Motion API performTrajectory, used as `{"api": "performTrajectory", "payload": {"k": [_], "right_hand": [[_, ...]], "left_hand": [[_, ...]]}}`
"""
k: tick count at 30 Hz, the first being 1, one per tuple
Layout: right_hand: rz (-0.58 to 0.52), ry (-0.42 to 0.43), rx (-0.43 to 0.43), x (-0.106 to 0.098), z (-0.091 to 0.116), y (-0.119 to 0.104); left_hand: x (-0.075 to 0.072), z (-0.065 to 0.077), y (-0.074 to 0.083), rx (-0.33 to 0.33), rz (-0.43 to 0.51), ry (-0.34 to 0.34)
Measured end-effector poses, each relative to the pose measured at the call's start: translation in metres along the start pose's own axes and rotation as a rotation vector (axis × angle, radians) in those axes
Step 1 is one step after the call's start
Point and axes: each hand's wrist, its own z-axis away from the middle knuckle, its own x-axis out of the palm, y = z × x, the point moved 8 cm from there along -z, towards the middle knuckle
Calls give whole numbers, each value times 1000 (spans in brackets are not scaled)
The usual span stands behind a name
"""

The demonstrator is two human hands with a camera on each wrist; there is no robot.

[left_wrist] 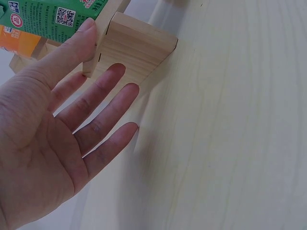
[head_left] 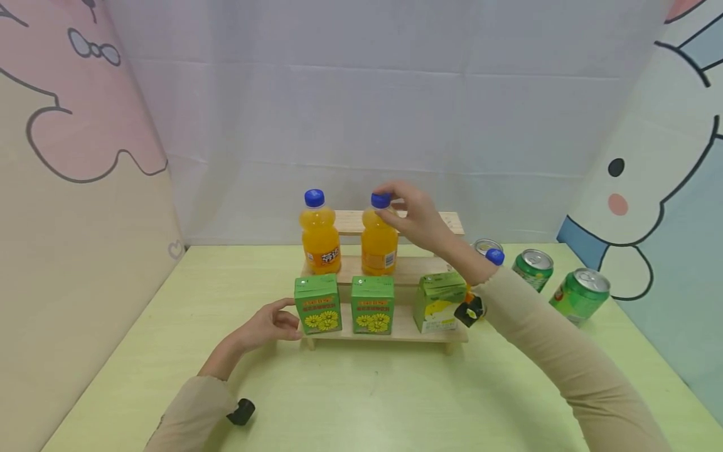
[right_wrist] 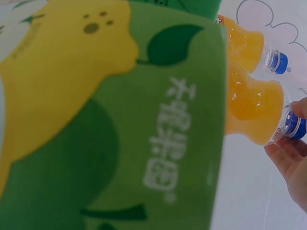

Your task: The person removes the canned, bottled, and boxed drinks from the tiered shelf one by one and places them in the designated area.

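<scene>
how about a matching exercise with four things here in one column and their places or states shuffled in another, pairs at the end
Things
1. right hand
2. left hand
3. cartons
4. cans

Places and states
A. on the lowest shelf of the rack
B. on the table, right of the rack
C. beside the rack's left end
D. pinching the blue cap of a bottle

Pairs: 1-D, 2-C, 3-A, 4-B

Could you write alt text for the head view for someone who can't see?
A right hand holds an orange drink bottle by its blue cap, beside another bottle on a wooden tiered rack. The left hand is by the leftmost of three cartons; green cans stand at right.
</scene>
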Motion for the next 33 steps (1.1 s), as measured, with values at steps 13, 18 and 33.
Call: {"api": "performTrajectory", "payload": {"k": [13,18,33], "right_hand": [[5,13,-53,-5,1,-4],[-4,11,-57,-5,1,-2],[17,36,-50,-25,0,-2]], "left_hand": [[0,-1,2,-20,-14,2],[0,0,2,-22,-18,4],[-1,0,-1,-29,-15,6]]}}
